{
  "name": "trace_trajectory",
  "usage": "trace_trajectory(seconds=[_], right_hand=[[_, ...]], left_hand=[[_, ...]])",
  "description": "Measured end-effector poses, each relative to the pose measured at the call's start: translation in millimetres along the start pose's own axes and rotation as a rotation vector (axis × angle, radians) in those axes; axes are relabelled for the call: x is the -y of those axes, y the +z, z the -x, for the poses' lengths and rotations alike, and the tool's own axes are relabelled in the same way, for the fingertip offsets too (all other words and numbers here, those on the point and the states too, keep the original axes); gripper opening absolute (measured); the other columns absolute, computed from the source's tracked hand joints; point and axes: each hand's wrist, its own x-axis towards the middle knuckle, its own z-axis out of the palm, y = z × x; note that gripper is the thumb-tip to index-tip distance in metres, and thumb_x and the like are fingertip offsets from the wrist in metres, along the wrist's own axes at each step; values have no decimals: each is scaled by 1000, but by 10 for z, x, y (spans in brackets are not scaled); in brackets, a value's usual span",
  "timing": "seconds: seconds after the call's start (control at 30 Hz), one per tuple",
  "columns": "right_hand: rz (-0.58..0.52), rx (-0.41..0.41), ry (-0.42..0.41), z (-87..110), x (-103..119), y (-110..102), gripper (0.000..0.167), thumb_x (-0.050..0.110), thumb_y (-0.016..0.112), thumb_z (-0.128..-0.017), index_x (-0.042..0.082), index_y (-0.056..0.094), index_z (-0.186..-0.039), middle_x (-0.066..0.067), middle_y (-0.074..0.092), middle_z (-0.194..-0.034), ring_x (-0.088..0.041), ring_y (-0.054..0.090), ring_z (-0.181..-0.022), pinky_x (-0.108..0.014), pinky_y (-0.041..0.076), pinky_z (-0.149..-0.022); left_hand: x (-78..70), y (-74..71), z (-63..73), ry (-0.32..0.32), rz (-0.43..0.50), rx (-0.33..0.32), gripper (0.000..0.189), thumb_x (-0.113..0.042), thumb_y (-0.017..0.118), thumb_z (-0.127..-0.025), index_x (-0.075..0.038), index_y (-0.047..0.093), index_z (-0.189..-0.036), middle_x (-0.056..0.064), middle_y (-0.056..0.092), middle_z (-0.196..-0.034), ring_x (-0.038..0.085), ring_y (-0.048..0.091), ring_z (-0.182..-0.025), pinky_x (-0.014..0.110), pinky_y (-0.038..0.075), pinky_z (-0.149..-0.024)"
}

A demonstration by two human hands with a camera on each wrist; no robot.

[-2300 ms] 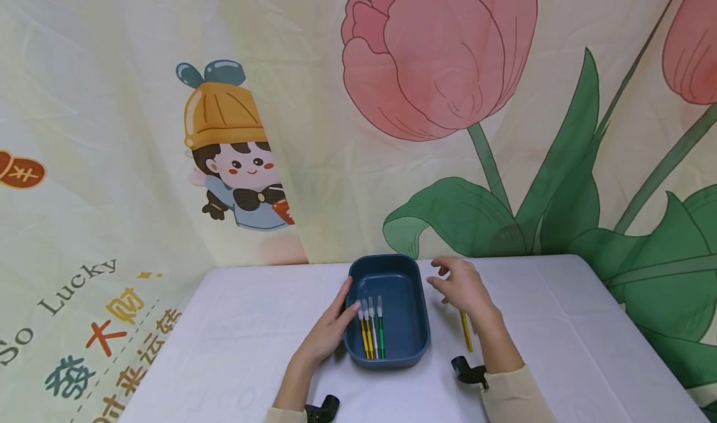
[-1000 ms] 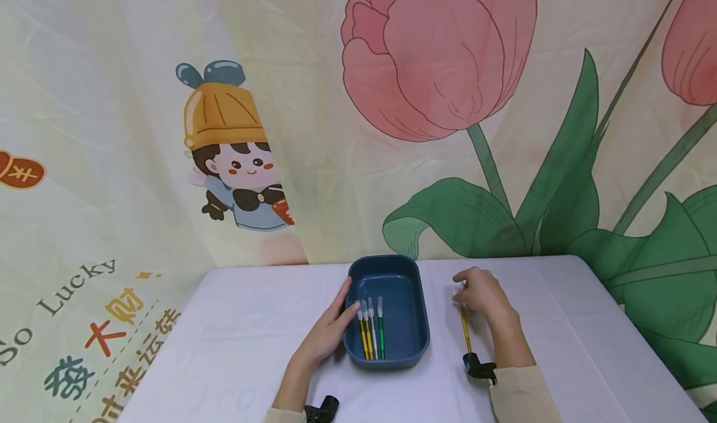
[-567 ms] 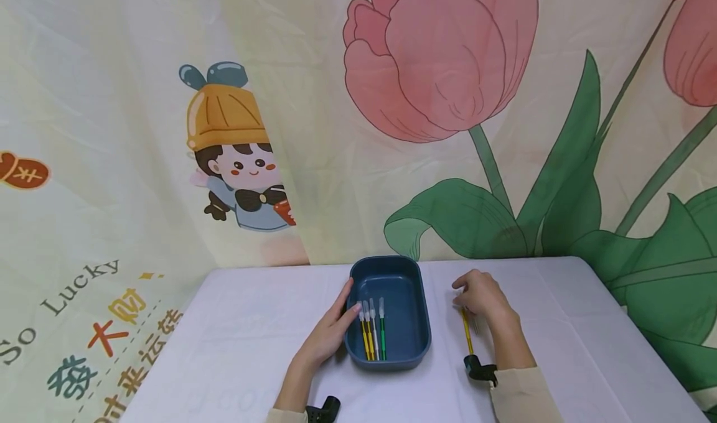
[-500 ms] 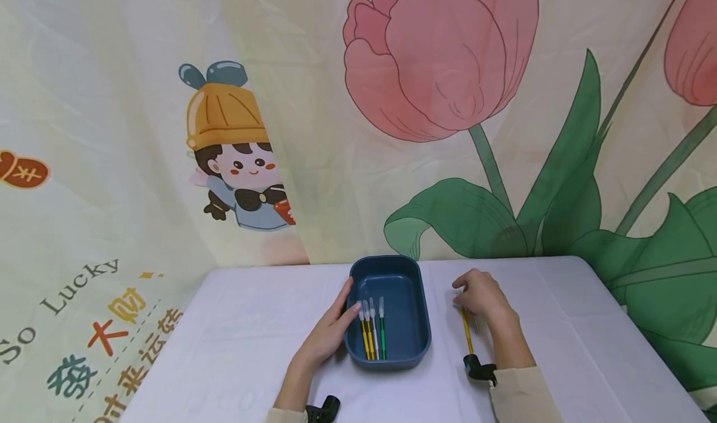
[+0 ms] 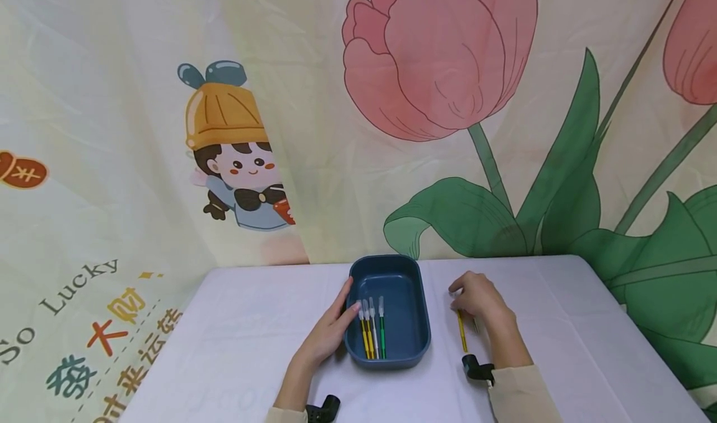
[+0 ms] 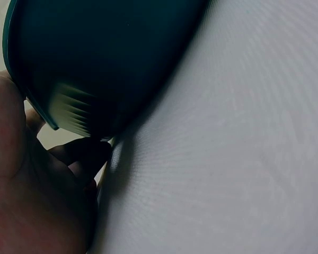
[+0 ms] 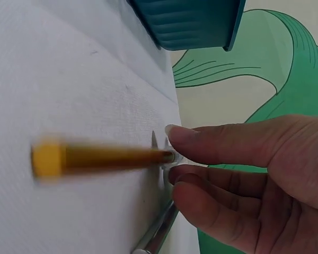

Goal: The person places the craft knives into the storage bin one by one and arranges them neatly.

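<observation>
A dark blue bin (image 5: 406, 323) stands mid-table. My left hand (image 5: 325, 333) holds its left side, thumb at the rim and fingers along the outer wall. Inside lie several slim pen-like sticks (image 5: 382, 336) with clear caps, in yellow, silver and green. To the right of the bin, my right hand (image 5: 480, 298) pinches a slim yellow stick (image 5: 462, 333) by its clear-capped end between thumb and fingers. Its yellow end points back toward the wrist camera in the right wrist view. A silver stick (image 7: 158, 233) lies on the cloth just beside it, mostly hidden by the hand in the head view.
A white cloth (image 5: 252, 323) covers the table. Behind its far edge hangs a curtain (image 5: 336, 193) printed with tulips and a cartoon figure. Black wrist cameras (image 5: 477, 368) sit on both wrists.
My right hand first moved right from near the bin's edge to the yellow stick. Since then it has shifted slightly left, the stick moving with it. My left hand and the bin stay put.
</observation>
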Motion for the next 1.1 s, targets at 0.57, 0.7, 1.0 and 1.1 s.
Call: trace_trajectory(seconds=[0.57, 0.7, 1.0, 1.1], right_hand=[[14, 47, 29, 2, 80, 83, 35, -1, 81, -82, 1, 78, -117, -18, 70, -107, -19, 63, -64, -27, 52, -53], [18, 69, 23, -13, 66, 99, 36, -1, 81, -83, 1, 77, -118, -17, 70, -104, -18, 63, -59, -27, 52, -52], [7, 88, 15, -29, 61, 98, 37, -3, 80, -83, -2, 76, -119, -18, 70, -107, -17, 65, -58, -26, 53, -52], [7, 93, 17, -31, 63, 99, 37, -4, 79, -82, -2, 75, -119, -19, 70, -107, -17, 65, -58, -26, 54, -53]], left_hand=[[4, 4, -3, -16, 4, -2, 66, -54, 52, -106, -49, 20, -163, -15, 18, -173, 22, 12, -163, 59, 11, -130], [2, 5, -4, -15, 2, -1, 64, -50, 52, -107, -49, 20, -163, -14, 17, -173, 22, 12, -163, 59, 11, -130], [-3, 4, -4, 3, -7, -2, 64, -46, 51, -109, -45, 20, -165, -15, 18, -173, 21, 13, -163, 58, 11, -130], [-7, 1, -1, 4, -11, -1, 64, -46, 51, -109, -45, 20, -165, -15, 18, -173, 21, 13, -163, 58, 11, -130]])
